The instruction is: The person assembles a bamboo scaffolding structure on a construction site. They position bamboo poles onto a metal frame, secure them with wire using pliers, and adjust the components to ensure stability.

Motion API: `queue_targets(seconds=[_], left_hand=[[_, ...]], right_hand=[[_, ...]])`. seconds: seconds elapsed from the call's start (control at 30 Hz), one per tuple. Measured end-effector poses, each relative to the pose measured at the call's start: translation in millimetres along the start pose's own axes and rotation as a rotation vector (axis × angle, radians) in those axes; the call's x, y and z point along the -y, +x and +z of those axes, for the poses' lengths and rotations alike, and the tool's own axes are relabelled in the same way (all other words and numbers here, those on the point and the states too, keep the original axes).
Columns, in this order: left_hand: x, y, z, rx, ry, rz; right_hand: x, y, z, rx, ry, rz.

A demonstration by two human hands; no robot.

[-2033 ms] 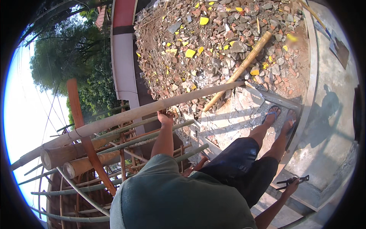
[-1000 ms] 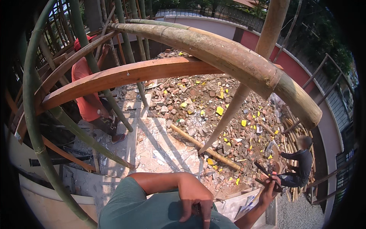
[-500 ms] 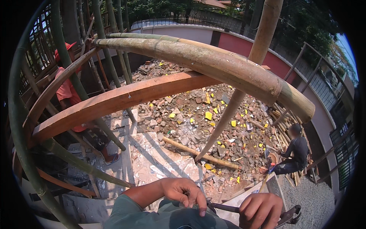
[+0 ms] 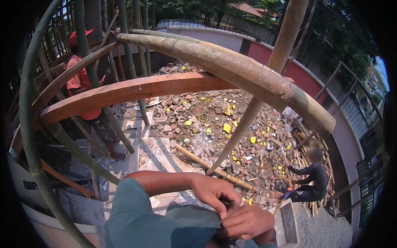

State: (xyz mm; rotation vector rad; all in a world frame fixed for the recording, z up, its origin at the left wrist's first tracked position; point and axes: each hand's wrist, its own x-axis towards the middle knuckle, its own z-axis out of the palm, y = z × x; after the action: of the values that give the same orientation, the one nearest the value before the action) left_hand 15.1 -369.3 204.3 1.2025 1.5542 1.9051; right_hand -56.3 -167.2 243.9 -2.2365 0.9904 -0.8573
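My left hand point(image 4: 215, 194) is closed, thumb and fingers pinched on a small bundle of thin dark strands point(image 4: 231, 204) that looks like wire. Against its fingertips presses my right hand point(image 4: 250, 223), its fingers curled inward at the same spot. What the right fingers hold is hidden. A small grey metal piece point(image 4: 239, 244) shows below the right hand at the lower edge; its kind cannot be made out. Both hands are close in front of my green shirt point(image 4: 157, 223).
Ahead spans a reddish timber beam point(image 4: 140, 89), with thick bamboo poles point(image 4: 215, 56) above it. An upright pole point(image 4: 237, 136) slants behind. Below lies brick rubble point(image 4: 202, 120). A person in red point(image 4: 80, 78) stands left; another in dark clothes point(image 4: 314, 177) sits right.
My right hand has moved left to meet the left hand. The dark-handled pincers it held are no longer visible. The view has shifted slightly; the person in red stands more upright.
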Motion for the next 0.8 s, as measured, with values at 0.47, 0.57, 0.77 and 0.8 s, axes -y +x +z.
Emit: queue_targets(seconds=[0.47,0.57,0.77,0.8], left_hand=[[50,1,-23,-0.894,-0.555,0.476],[54,16,-37,-1.071,-0.753,0.675],[76,-1,-68,-1.428,-0.801,0.855],[84,-7,-69,-1.492,-0.752,0.841]], right_hand=[[-83,-74,33,-0.664,0.667,-0.168],[-101,-78,38,-0.793,-0.109,0.532],[-114,-101,50,-0.805,0.208,0.815],[-114,-105,49,-0.833,0.071,0.795]])
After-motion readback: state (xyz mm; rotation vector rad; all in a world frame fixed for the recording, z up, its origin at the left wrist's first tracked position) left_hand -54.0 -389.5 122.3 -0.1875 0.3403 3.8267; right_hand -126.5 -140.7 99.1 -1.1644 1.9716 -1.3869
